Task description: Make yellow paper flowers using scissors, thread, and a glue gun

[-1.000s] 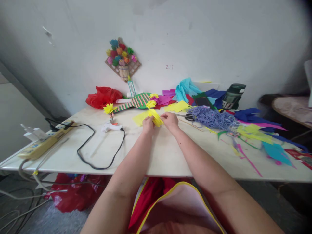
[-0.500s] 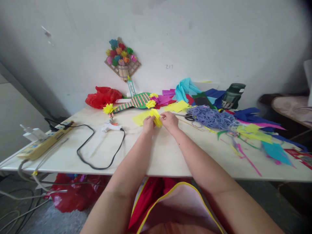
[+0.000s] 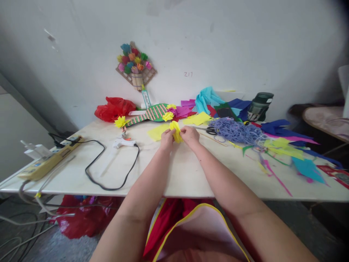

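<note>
Left hand [image 3: 167, 137], yellow paper [image 3: 176, 131], right hand [image 3: 190, 135]

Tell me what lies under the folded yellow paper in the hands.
A flat yellow sheet lies on the table beside the folded yellow paper; the left hand and right hand hide what is directly beneath.

Yellow paper piece [image 3: 176, 131]: bright yellow and thin, gathered into tight pleats so that a compact ruffled bundle is formed. It is stood roughly upright, with the upper end tilted slightly to the far left. It is pinched from both sides, by the left hand [image 3: 166, 137] at its left edge and the right hand [image 3: 189, 135] at its right edge. It is held low over the table [image 3: 180, 174], near mid-width, over the far half of the top. Contact with the tabletop cannot be determined. Fine fold detail is not resolved.
</note>
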